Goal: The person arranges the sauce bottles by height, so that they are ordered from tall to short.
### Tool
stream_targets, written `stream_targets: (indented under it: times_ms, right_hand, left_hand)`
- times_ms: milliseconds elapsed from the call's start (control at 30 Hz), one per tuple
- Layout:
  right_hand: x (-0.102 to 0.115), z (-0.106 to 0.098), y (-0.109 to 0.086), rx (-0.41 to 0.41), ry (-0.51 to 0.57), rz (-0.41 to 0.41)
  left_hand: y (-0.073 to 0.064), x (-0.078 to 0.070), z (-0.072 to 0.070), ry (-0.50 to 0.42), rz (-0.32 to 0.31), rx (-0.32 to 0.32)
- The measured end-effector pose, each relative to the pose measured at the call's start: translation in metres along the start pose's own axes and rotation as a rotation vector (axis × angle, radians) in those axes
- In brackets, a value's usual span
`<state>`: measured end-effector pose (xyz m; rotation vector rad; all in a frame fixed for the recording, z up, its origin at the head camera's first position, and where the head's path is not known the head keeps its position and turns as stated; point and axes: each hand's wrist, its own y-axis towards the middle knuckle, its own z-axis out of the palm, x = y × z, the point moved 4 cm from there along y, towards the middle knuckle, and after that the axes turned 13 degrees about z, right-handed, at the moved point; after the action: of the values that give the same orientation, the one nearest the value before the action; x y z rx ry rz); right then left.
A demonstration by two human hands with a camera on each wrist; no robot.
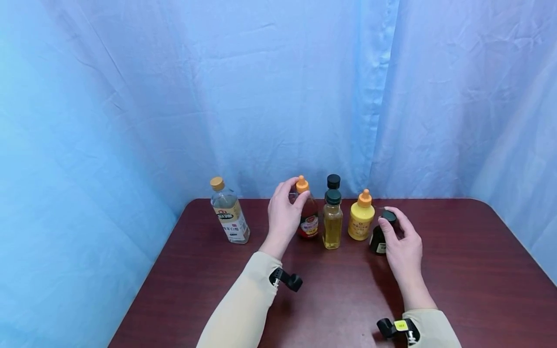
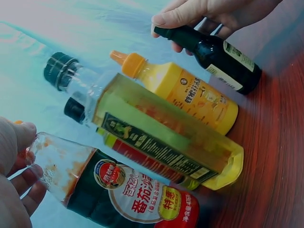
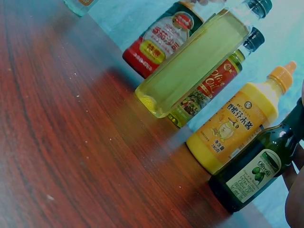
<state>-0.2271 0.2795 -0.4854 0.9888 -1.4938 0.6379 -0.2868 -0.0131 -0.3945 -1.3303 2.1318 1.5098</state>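
In the head view my left hand pinches the neck, just below the orange cap, of a ketchup bottle that stands upright on the table. Farther right, my right hand holds a small dark green olive oil bottle by its neck, thumb on one side and fingers on the other. Between the hands stand a clear bottle of yellow oil, an olive oil bottle mostly hidden behind it, and a yellow squeeze bottle with an orange nozzle. The squeeze bottle is beside the dark bottle.
A clear bottle with a tan cap and white label stands apart at the left of the dark red wooden table. Light blue curtains hang behind the table and at both sides.
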Motion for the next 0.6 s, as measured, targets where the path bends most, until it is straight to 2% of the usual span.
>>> stream_targets:
  times_ms: [600]
  right_hand:
    - [0.0, 0.001, 0.0, 0.002, 0.005, 0.015]
  left_hand:
    - [-0.012, 0.017, -0.05, -0.026, 0.004, -0.068]
